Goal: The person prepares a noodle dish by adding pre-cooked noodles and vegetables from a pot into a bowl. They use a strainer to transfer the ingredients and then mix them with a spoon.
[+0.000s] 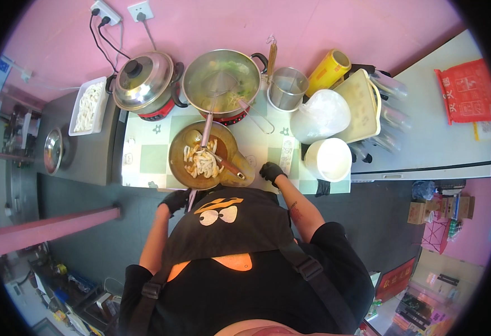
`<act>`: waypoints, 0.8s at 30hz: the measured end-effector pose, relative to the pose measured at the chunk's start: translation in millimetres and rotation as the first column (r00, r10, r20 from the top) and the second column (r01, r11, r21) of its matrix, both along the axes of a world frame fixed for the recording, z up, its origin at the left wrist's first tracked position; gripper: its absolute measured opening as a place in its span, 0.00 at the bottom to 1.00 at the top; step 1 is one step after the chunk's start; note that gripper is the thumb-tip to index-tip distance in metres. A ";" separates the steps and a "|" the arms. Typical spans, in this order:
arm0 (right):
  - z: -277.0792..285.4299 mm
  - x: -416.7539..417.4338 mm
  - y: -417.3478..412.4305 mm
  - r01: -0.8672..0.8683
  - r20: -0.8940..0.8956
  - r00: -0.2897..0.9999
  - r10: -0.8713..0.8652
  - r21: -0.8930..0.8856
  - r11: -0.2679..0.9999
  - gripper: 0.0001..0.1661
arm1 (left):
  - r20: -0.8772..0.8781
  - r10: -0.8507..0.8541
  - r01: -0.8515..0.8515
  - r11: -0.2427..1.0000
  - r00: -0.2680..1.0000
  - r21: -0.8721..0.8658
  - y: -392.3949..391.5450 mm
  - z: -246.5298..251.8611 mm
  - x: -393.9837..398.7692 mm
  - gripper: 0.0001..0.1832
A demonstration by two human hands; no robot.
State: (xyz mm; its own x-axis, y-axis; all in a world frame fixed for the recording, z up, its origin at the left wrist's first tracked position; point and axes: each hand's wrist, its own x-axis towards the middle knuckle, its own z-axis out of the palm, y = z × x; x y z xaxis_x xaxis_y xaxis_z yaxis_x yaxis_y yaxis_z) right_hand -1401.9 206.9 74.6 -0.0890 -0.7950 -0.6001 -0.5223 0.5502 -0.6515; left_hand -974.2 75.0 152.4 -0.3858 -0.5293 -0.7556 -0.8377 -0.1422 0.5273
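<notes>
My left hand (175, 201), in a black glove, is at the table's front edge beside a pinkish strip (191, 199); its fingers are partly hidden. My right hand (273, 173), also gloved in black, rests curled on the tabletop near a long white printed strip (286, 154). Between them and farther back sits a wide metal pan (177, 168) with brown sauce and white strips of food (203, 163). A ladle (193, 137) and a wooden handle (230, 169) lie in or across it. Behind steams a pot (195, 90) of broth, with a mesh strainer (220, 84) in it.
A lidded steel pot (144, 82) stands left of the broth pot. A tray of white noodles (89, 107) lies farther left. To the right are a mesh basket (289, 86), a clear plastic bag (323, 115), a white tub (329, 159), a yellow film roll (327, 71) and a cream bin (357, 107).
</notes>
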 end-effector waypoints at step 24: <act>235.2 5.4 -154.7 -0.299 -0.705 0.706 0.069 -0.208 0.932 0.36 | 0.311 -0.162 0.337 0.664 0.936 -0.668 -108.1 173.2 -215.6 0.26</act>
State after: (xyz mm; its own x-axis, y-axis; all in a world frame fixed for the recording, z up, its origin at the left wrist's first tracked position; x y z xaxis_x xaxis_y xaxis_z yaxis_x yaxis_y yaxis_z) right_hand -1396.5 52.2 309.8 -0.2109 -0.9610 -0.1790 -0.9514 0.2438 -0.1879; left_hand -1189.8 -33.1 325.6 -0.4649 -0.8408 -0.2775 -0.8843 0.4261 0.1908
